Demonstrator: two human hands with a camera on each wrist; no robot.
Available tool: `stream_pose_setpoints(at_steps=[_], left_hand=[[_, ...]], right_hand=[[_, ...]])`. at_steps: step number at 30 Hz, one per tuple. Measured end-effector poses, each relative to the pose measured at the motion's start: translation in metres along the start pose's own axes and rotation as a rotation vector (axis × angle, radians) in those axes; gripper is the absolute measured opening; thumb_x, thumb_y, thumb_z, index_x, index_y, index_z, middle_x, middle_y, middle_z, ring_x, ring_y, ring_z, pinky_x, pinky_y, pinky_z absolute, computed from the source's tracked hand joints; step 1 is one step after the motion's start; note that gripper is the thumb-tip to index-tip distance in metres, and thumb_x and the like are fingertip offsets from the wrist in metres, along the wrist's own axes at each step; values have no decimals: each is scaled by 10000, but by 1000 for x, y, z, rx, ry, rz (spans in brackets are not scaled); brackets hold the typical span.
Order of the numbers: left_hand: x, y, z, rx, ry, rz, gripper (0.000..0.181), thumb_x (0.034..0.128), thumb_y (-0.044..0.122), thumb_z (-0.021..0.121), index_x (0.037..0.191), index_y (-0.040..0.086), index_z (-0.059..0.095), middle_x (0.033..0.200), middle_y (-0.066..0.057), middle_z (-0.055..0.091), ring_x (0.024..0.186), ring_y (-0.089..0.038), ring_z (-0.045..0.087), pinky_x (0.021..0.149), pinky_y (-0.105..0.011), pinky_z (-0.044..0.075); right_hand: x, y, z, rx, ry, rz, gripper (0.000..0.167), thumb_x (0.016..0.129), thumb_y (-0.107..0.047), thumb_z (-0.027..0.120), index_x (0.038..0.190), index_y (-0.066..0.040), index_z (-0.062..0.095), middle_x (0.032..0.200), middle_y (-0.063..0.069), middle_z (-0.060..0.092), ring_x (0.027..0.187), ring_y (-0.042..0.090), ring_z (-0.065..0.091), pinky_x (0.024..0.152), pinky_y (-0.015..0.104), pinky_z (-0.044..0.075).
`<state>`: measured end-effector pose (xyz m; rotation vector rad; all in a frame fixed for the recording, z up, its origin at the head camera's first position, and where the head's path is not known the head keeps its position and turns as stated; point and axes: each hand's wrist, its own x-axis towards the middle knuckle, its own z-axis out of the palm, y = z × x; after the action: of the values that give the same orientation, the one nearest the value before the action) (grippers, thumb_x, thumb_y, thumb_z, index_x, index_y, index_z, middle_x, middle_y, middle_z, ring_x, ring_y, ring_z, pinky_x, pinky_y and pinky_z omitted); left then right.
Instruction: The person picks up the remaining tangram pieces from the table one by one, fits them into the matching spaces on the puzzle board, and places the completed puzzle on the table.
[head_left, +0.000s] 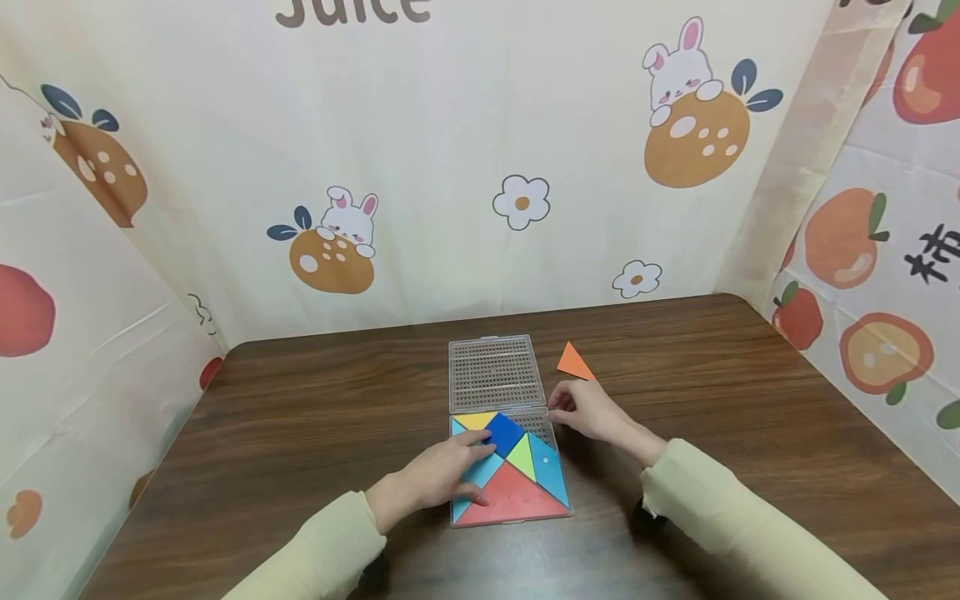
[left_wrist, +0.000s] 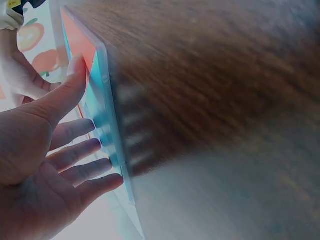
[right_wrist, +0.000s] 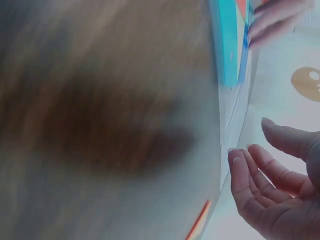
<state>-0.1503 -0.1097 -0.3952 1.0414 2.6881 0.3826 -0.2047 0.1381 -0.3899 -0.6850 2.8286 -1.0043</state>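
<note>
A clear plastic tangram case lies unfolded on the table, with colored pieces in its near half. Among them are a large red triangle, a dark blue square, a yellow-green triangle, a blue parallelogram and a yellow piece. The left hand rests its spread, straight fingers on the pieces at the left side. Beside the case's right edge, the right hand has loosely bent fingers and holds nothing. An orange triangle lies on the table just beyond it.
The case's far half, a perforated lid, lies flat behind the pieces. Dark wood tabletop extends around the case. A printed cloth hangs behind the table and along both sides.
</note>
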Motion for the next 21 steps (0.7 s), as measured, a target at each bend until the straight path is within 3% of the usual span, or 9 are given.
stream_pose_setpoints(at_steps=[7,14,21], left_hand=[[1,4,1,18,7,50,579,783,385,636,1239,47,521,1338,-103,405,1218,-234,381,922,-308,392],[3,10,3,8,1,89,415,864,281,573,1224,78,544,1329,-62,422,1170,-207,440,884,-283,422],[2,13,7,10,-7,107,461,856,323,573,1255,99,518,1352,-53,398,1195,-201,415,882,-266,420]], right_hand=[[0,13,-14,-78,47,-11,104,790,-84,661,859,-10,635,752,4,606,689,124,557,631,287,482],[0,24,-25,-151,61,-38,108,813,-53,627,893,19,638,806,62,626,725,164,575,649,316,490],[2,41,-32,-259,66,-106,159,807,39,597,959,65,634,905,158,638,810,252,603,686,373,496]])
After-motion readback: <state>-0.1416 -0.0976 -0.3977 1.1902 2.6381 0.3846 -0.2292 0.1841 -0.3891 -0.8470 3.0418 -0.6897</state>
